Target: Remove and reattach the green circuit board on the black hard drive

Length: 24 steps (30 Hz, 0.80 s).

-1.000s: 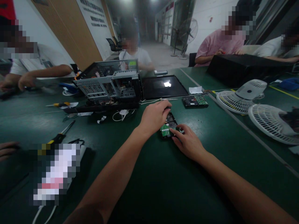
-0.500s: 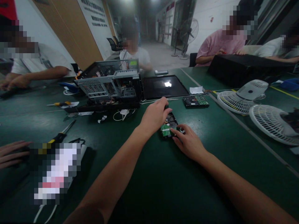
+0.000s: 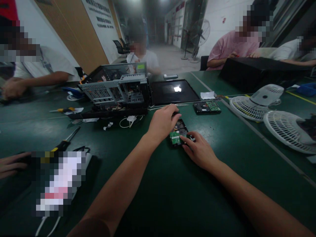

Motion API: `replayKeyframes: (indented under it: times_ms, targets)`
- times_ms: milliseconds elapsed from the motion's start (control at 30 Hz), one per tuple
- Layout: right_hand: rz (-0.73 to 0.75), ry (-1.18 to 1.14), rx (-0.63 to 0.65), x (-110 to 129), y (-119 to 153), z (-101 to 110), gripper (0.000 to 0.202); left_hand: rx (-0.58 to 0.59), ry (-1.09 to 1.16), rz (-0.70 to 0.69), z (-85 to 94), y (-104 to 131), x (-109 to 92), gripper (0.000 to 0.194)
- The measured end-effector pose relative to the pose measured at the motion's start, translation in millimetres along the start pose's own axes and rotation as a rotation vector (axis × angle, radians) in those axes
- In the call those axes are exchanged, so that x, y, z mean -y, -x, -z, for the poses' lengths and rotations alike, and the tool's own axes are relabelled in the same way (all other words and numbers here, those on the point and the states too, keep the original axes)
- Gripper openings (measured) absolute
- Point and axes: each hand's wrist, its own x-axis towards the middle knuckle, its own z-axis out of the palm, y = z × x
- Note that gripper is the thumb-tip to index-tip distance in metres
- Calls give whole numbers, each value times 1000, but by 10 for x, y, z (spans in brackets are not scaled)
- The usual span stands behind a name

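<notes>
A hard drive [image 3: 182,126] lies on the green table, its green circuit board [image 3: 175,138] facing up at the near end. My left hand [image 3: 165,119] is curled above the far end of the drive, its fingers closed round a small dark handle [image 3: 175,113]; whatever extends below it is hidden. On the drive's right edge rests my right hand [image 3: 200,148], thumb and fingers gripping the side, with a fingertip by the board. Beyond them, a second hard drive [image 3: 207,107] sits apart, with part of its board showing.
An opened computer case [image 3: 116,93] stands at the back left beside a black panel [image 3: 172,92]. Screwdrivers [image 3: 62,145] and a blurred-out device [image 3: 65,177] lie left, near another person's hand [image 3: 12,164]. White fan parts [image 3: 266,98] occupy the right. Several people sit around the table.
My left hand has dipped and turned very slightly over the hard drive. My right hand and the drive stay put. The other person's hand at the left edge has shifted.
</notes>
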Motion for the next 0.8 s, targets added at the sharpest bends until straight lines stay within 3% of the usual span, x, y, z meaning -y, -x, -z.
replayKeyframes:
  times_ms: [167, 500, 800]
  targets:
    - [8, -10, 5, 0, -2, 9, 40, -16, 20, 55, -44, 12, -25, 21]
    - [2, -1, 11, -7, -2, -6, 41, -27, 56, 79, -63, 13, -2, 17]
    - [6, -1, 5, -1, -11, 3, 41, -25, 16, 102, -57, 23, -26, 27]
